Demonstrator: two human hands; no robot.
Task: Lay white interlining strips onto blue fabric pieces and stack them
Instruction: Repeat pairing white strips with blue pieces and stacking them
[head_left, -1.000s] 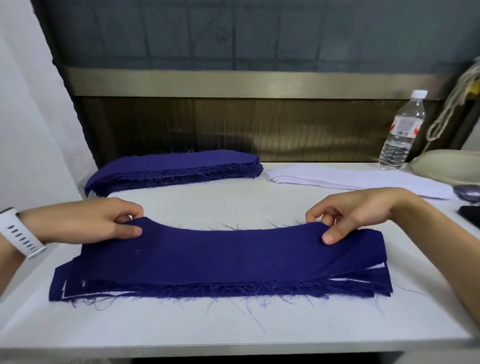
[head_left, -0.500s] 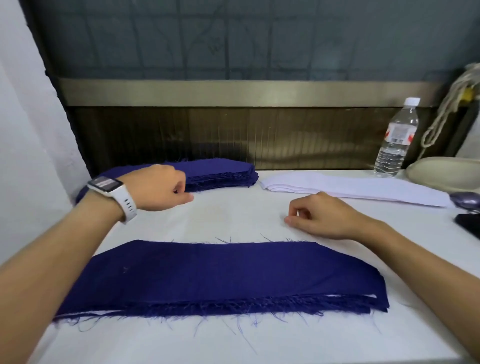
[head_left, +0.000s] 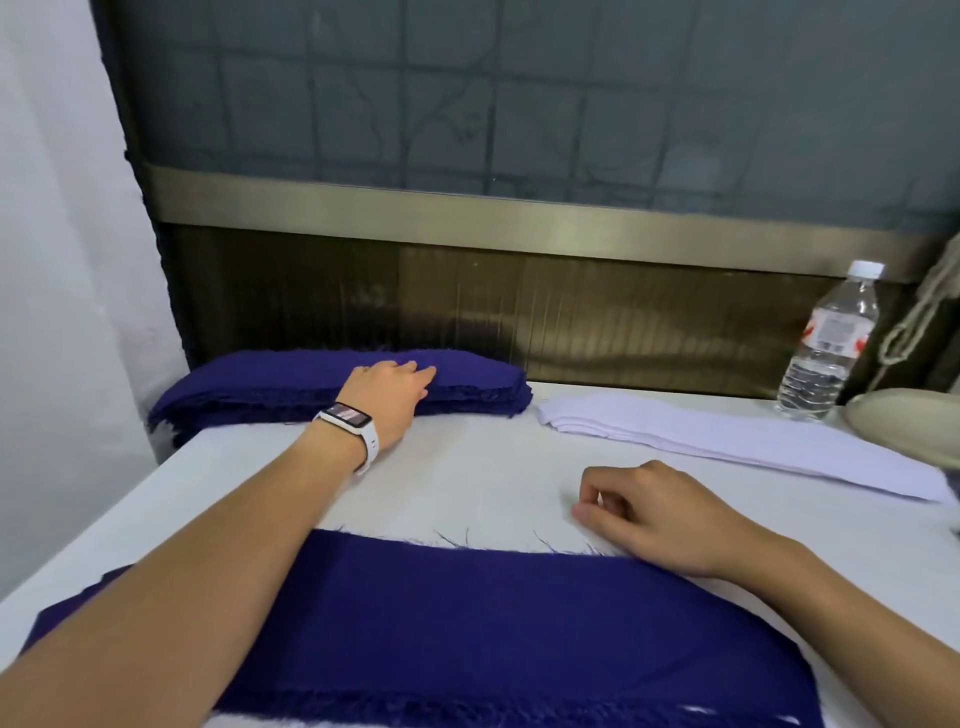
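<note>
We count two blue piles, one white interlining stack (head_left: 727, 441) and one water bottle (head_left: 826, 353) on the worktop (head_left: 467, 467), where our left hand (head_left: 392, 395), short of it a moment ago, now lies flat-fingered on the far blue pile (head_left: 260, 384) while our right hand (head_left: 649, 514) rests loosely curled and empty just behind the near blue pile (head_left: 493, 623).

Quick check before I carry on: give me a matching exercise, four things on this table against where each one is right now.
Things:
1 left hand
2 right hand
3 water bottle
4 white strips

Places:
A on the bare table, fingers loosely curled, holding nothing
B upright at the far right, by the wall
C resting on the far blue pile
D lying flat, just right of the far blue pile

Pairs: 1-C, 2-A, 3-B, 4-D
</note>
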